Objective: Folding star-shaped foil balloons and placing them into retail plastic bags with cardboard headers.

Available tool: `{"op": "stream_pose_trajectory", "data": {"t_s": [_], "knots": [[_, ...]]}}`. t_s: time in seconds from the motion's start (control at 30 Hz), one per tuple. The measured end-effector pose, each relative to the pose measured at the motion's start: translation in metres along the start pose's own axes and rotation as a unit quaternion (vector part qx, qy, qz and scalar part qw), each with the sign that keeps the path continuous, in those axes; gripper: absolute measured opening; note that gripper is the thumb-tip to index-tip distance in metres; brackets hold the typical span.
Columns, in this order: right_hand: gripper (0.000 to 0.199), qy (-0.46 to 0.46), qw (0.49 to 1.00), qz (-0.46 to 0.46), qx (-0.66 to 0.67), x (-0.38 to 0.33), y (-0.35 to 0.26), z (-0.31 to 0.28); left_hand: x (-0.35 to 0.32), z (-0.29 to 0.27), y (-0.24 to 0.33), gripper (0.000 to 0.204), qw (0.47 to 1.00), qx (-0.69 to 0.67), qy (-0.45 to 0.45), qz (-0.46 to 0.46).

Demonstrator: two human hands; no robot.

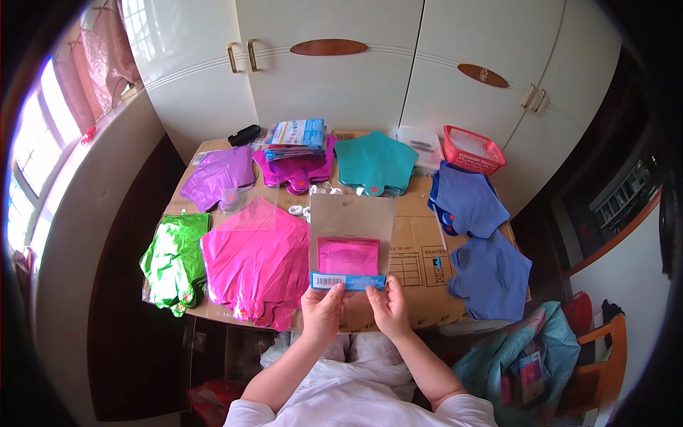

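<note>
Both hands, left hand (321, 307) and right hand (388, 304), pinching the blue header of a clear packet (350, 245) with a folded pink balloon inside (held over the tabletop's near edge). Fingers closed lightly; likely to slip or tear if tugged unevenly.

This is looking like a room in a home. A big white wardrobe (370, 64) with gold handles is standing along the wall. Pink curtains (107, 57) are hanging by a bright window (32, 149) on the left. A wooden chair (597, 356) is sitting at the lower right. The counter (416, 249) is wearing flat brown cardboard, and shiny foil balloons (256, 260) in many colours are lying on it beside a red basket (473, 149).
</note>
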State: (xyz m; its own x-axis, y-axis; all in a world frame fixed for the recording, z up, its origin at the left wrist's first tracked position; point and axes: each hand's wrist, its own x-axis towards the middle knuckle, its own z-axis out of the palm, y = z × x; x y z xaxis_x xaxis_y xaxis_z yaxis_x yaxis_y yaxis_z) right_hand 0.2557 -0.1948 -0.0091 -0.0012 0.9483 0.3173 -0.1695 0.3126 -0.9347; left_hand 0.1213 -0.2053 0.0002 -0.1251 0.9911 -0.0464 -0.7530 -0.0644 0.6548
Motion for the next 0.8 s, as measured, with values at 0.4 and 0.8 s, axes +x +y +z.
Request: {"op": "stream_pose_trajectory", "data": {"t_s": [0.4,0.8], "knots": [[0.012,0.003,0.996,0.039,0.076,-0.01,-0.008,0.003,-0.01,0.006,-0.004,0.022,0.998,-0.049,-0.001,0.029],[0.029,0.007,0.985,-0.097,-0.143,0.03,-0.084,-0.052,-0.023,-0.055,0.056,0.03,0.957,0.249,-0.147,-0.019]]}}
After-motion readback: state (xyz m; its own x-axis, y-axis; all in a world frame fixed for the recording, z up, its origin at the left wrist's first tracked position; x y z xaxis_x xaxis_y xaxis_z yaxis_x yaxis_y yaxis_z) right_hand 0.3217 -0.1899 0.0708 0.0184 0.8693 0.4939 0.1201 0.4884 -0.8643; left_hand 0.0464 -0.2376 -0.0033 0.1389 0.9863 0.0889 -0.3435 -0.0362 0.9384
